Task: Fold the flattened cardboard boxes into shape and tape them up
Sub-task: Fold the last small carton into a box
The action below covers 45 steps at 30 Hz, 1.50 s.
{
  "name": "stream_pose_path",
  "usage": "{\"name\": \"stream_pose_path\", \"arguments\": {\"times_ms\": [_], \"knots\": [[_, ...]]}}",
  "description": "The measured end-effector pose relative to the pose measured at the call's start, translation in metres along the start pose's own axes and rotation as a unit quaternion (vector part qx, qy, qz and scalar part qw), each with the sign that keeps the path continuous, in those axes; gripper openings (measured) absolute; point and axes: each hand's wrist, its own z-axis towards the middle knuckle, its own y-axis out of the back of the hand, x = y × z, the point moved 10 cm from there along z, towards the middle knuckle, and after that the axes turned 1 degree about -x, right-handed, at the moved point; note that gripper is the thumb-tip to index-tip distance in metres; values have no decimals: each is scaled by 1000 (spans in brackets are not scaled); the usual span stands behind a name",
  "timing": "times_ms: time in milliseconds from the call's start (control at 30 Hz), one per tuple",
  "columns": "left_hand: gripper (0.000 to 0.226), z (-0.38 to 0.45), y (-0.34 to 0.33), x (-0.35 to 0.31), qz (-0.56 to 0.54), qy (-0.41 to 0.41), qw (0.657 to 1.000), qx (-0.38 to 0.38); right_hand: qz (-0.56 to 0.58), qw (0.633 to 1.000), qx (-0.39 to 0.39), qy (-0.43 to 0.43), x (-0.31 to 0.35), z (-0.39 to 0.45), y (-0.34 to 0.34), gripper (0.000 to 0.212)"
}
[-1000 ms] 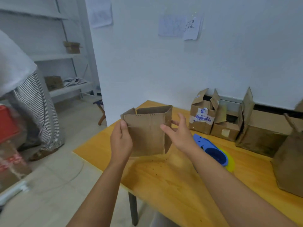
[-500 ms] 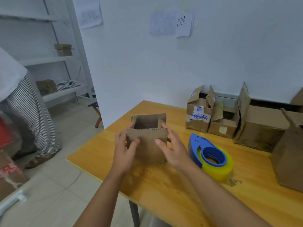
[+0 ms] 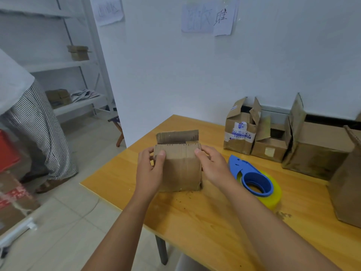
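A small brown cardboard box stands upright on the yellow wooden table, its top open with the far flap standing up. My left hand grips its left side, thumb on the near flap. My right hand grips the right side, thumb at the near flap's right corner. A blue tape dispenser with a roll of yellowish tape lies just right of my right hand.
Several opened cardboard boxes line the wall at the back right, and one more stands at the right edge. A person in striped trousers stands at the left by white shelves. The table's corner is close on the left.
The box has come down from the air onto the table. Both hands shifted to its sides, thumbs on the near flap, which is now bent inward. The view moved closer.
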Motion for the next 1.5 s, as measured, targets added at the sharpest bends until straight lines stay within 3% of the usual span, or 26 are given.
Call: {"name": "stream_pose_path", "arguments": {"times_ms": [33, 133, 300, 400, 500, 667, 967, 1233, 1333, 1500], "knots": [[39, 0, 0, 1, -3, 1, 1000, -5, 0, 1000, 0, 1, 0, 0, 0, 20], [52, 6, 1, 1, 6, 6, 1000, -4, -7, 1000, -12, -2, -3, 0, -1, 37], [73, 33, -5, -15, 100, -49, 990, 92, -7, 1000, -20, -12, -3, 3, -5, 53], [62, 38, -18, -20, 99, -67, 983, 142, -33, 999, -5, 8, 6, 10, -4, 61], [37, 35, -20, -18, 80, -73, 987, 119, -68, 997, 31, 33, 15, 19, -3, 67], [13, 29, -15, -13, 74, -91, 989, 94, -144, 983, 67, 90, 16, 17, -6, 42], [64, 26, -25, -15, 138, -138, 970, 146, -269, 952, 100, 103, 4, 14, -10, 64], [63, 28, -41, -15, 169, -154, 961, 155, -363, 923, 100, 83, -4, 15, -9, 62], [60, 20, -47, -2, 161, -124, 966, 161, -387, 912, 104, 84, -7, 11, -5, 58], [62, 11, -50, 6, 176, -116, 963, 170, -387, 913, 96, 81, -9, 7, -4, 59]]}}
